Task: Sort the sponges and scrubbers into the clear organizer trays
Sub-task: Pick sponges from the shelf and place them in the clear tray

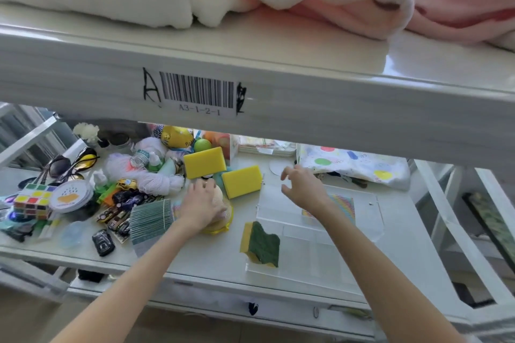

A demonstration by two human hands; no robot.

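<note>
My left hand [202, 203] presses down on a pale round scrubber in yellow netting [220, 224] on the lower shelf, fingers wrapped over it. Two yellow sponges lie just beyond: one [204, 162] tilted up at the back, one [242, 181] closer to the clear organizer tray [320, 234]. A yellow sponge with a green scouring face [262, 243] leans at the tray's near left corner. My right hand [302, 186] hovers over the tray's far edge, fingers spread, holding nothing. A striped multicoloured cloth [344, 207] shows inside the tray.
A heap of clutter fills the shelf's left: toy cars [117, 217], puzzle cube [32, 200], sunglasses [69, 164], white mesh puffs [156, 184], bottles. A dotted bag [359, 166] lies at the back right. The upper shelf's barcoded edge [198, 92] overhangs closely, with towels on top.
</note>
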